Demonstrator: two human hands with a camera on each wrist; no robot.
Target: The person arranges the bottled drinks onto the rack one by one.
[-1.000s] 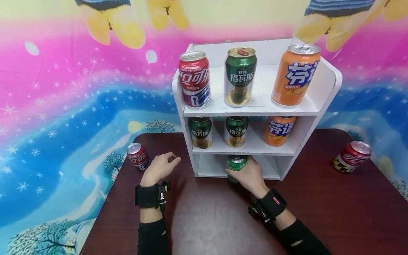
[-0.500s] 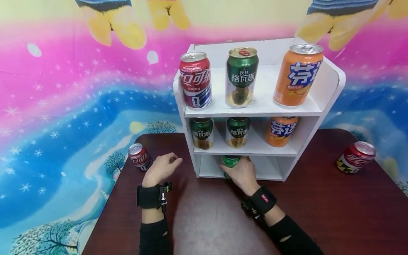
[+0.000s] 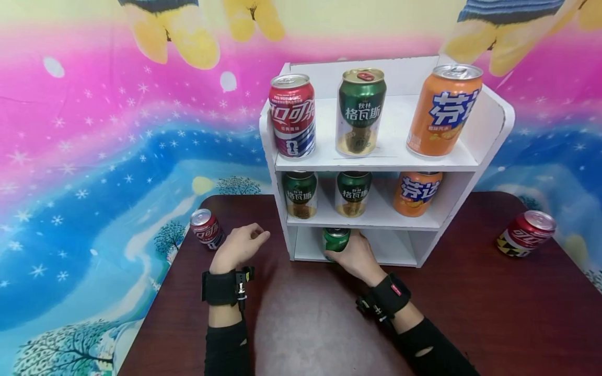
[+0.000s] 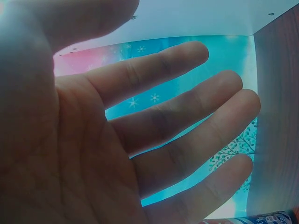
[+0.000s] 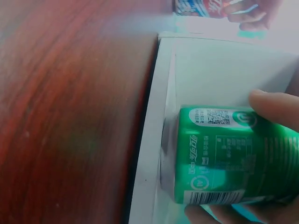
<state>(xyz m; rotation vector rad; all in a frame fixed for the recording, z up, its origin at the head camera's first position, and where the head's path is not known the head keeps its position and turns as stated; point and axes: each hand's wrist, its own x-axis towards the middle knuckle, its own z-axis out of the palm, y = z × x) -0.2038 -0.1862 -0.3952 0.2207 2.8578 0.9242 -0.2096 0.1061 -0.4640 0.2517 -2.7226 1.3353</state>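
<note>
My right hand grips a green soda can inside the bottom compartment of the white shelf. In the right wrist view, thumb and fingers wrap opposite sides of that green can, and its base is at the compartment floor near the front edge. My left hand holds nothing and hovers over the table left of the shelf. Its fingers spread loosely in the left wrist view. A red cola can stands just behind and left of that hand.
On the top shelf stand a red cola can, a green-and-gold kvass can and an orange Fanta can. The middle shelf carries two kvass cans and another Fanta can. One more red can stands at the table's right.
My right hand has shifted the green can leftward along the bottom compartment, mostly in the first half second; the can looks more upright now. My left hand has stayed in place.
</note>
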